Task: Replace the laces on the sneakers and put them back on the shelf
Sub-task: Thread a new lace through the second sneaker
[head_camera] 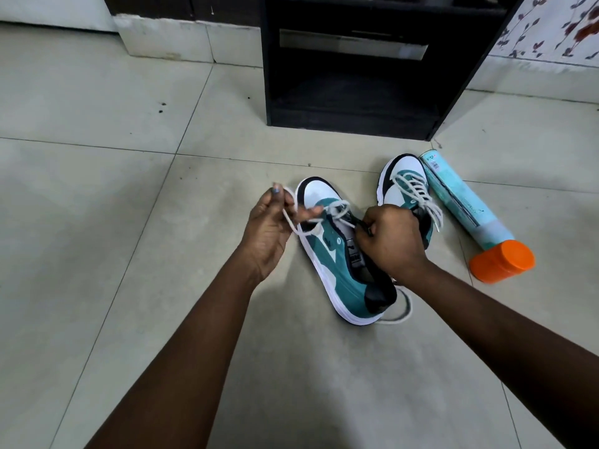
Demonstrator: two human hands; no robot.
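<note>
On the tiled floor [97, 222], head view: 2 teal-and-white sneakers before the dark shelf [350, 92]. The left hand [269, 228] pinches the white lace [293, 218] of the near sneaker [337, 267]; the right hand [392, 241] grips its tongue. The far sneaker [405, 186] sits laced, beside an orange-capped spray can [470, 209].

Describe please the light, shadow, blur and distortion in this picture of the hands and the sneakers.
Head view: soft, even light; a faint shadow lies on the floor under the left hand. The black shelf interior is too dark for detail. Wide-angle distortion bends the tile lines and leans the shelf sides. Both sneakers and the right hand look fairly sharp.
</note>
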